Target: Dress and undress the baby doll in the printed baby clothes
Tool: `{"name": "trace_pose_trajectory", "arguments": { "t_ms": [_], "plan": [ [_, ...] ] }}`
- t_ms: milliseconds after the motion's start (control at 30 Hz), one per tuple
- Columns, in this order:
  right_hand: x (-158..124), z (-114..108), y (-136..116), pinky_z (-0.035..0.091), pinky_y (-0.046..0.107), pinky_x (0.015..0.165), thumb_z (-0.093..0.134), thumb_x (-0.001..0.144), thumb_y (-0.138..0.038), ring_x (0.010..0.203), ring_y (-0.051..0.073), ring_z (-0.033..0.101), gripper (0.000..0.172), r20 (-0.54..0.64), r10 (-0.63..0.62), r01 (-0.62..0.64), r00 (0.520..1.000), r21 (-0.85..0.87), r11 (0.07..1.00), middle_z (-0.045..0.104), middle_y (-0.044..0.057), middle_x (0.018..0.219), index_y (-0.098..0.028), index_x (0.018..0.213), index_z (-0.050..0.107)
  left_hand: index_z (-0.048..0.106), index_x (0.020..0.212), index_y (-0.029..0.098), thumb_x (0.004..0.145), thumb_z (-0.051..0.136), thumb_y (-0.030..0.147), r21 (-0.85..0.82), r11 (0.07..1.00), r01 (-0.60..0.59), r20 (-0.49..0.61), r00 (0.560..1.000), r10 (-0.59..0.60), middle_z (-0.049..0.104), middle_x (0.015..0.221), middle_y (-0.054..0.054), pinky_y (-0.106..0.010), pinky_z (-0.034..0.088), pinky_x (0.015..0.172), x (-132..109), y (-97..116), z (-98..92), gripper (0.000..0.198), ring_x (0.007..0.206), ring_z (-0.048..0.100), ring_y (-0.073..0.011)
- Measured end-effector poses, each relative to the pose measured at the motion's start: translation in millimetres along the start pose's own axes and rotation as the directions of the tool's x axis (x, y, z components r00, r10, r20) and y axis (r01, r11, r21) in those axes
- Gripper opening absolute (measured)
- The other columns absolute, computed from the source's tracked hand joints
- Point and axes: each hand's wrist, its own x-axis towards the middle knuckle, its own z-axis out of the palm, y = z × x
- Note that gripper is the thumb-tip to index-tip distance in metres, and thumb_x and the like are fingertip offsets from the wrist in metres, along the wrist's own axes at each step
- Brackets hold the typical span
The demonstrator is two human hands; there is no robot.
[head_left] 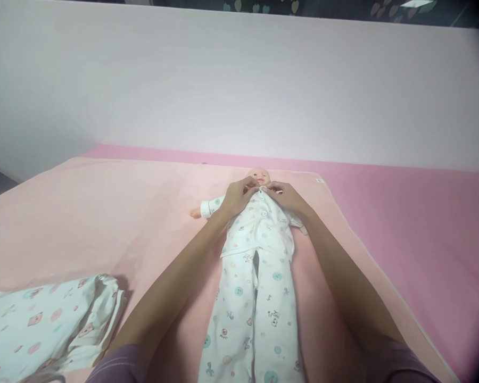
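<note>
A baby doll (260, 174) lies on its back, dressed in a white patterned shirt (243, 234) and matching trousers (277, 314). At the doll's neck, my left hand (240, 196) pinches one side of the shirt's collar. My right hand (284, 196) grips the collar's other side, close to the left fingertips. Buttons run down the shirt front below my fingers. One doll arm sticks out to the left in its sleeve; the other is partly hidden behind my right forearm.
A peach blanket (155, 213) lies under the doll, over a pink surface (423, 229). Folded white printed cloth (35, 324) rests at the lower left. A white panel (239, 85) rises behind.
</note>
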Motion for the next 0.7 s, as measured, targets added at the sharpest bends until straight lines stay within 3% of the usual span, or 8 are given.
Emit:
{"name": "trace_pose_trajectory", "arguments": {
  "t_ms": [333,533,700],
  "plan": [
    [5.0,2.9,8.7,0.053,0.039,0.095,0.077,0.088,-0.056,0.103,0.026,0.071,0.037,-0.028,0.028,-0.027,0.999,0.036,0.999,0.08,0.008,0.105,-0.021,0.1,0.081,0.075,0.099,0.021,0.096,0.067,0.05,-0.045,0.99,0.136,-0.005,0.991,-0.136,0.078,0.096,-0.003,-0.031,0.05,0.079,-4.6,16.0,-1.2,0.03,0.08,0.065,-0.0176],
    [1.2,-0.3,0.8,0.054,0.038,0.096,0.082,0.085,-0.053,0.106,0.026,0.069,0.037,0.014,0.11,-0.111,0.994,0.099,0.989,0.08,0.009,0.113,-0.02,0.102,0.082,0.074,0.097,0.022,0.091,0.072,0.041,-0.095,0.984,0.153,-0.002,0.988,-0.154,0.078,0.097,-0.002,-0.03,0.05,0.079,-3.4,10.3,1.5,0.02,0.08,0.064,-0.0158],
    [0.6,-3.3,4.6,0.053,0.039,0.098,0.08,0.088,-0.055,0.108,0.026,0.069,0.04,0.04,0.08,-0.084,0.996,0.126,0.988,0.08,0.008,0.116,-0.021,0.108,0.082,0.073,0.097,0.021,0.091,0.07,0.04,-0.102,0.982,0.162,-0.026,0.986,-0.165,0.079,0.099,-0.003,-0.03,0.051,0.078,-2.8,5.1,3.0,0.02,0.083,0.066,-0.0171]
  ]
}}
